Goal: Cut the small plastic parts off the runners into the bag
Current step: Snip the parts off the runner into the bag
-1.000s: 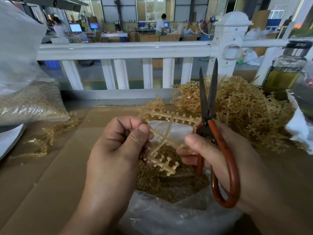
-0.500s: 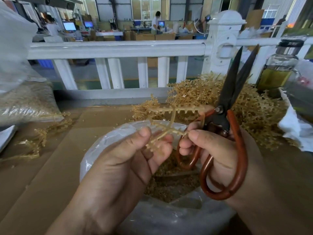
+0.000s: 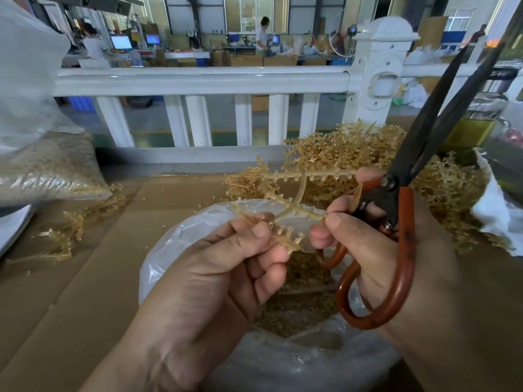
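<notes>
Pinching one tan runner between them, both hands are busy: the left hand grips a lower branch, and the right hand nips another branch's tip while clasping the scissors, blades raised clear. The runner hangs over the open bag. With the right grip divided, it may slip, and parts cut near the rim could scatter onto the cardboard.

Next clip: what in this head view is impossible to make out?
Head view: bottle, blurred and crossed by the scissors blades.
Head view: runner end, hidden under the left hand fingers.
Head view: bag bottom, cut off by the lower edge and covered by both arms.
</notes>
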